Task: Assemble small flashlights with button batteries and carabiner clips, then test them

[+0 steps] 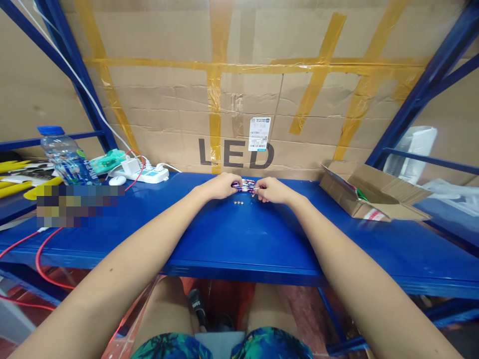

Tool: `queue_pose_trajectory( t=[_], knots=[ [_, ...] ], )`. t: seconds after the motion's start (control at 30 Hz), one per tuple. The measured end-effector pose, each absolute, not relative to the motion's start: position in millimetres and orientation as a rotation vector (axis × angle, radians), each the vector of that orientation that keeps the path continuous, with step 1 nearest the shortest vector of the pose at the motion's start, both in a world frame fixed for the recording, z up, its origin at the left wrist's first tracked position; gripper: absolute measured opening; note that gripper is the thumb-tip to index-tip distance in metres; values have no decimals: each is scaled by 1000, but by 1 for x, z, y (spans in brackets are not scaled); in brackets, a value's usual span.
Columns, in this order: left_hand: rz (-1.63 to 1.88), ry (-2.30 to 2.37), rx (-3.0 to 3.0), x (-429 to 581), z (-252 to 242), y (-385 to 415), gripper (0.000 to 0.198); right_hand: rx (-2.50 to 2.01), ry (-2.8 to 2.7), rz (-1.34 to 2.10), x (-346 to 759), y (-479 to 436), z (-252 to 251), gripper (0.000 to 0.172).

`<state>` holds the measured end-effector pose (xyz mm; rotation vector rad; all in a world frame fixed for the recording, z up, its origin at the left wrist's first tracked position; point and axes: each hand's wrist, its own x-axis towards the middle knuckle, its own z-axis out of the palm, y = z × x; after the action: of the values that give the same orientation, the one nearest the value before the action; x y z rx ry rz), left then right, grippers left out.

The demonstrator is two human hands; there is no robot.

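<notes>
While left hand [225,186], right hand [275,189] hold bundle [246,186], front table edge [245,270] distant

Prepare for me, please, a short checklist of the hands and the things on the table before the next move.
1. Left hand at the left end of the shiny things: ok.
2. Right hand at their right end: ok.
3. Firm grip by either hand: cannot tell, the contact is too small to make out.
4. Small pieces on the table, apart from the shiny things: ok, on the near side.
5. Bottle capped: ok.
6. Box closed: not ok, it is open.
</notes>
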<state>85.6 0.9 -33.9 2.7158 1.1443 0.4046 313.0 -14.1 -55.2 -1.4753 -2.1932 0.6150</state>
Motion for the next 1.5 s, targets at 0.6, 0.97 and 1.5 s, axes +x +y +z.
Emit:
queue_pose_trajectory(
  t=[0.6, 0.97, 1.5],
  knots=[
    [-120, 1680, 2242, 83, -18, -13, 26, -1479, -2182, 655, 313, -13, -56, 17],
    [-149, 1558, 2155, 88, -18, -15, 36, -1486, -2189, 648, 314, -13, -56, 14],
    [-95, 1577, 2164, 88, -16, -13, 25, -1471, -2223, 635, 316, -9, -60, 12]
  ],
)
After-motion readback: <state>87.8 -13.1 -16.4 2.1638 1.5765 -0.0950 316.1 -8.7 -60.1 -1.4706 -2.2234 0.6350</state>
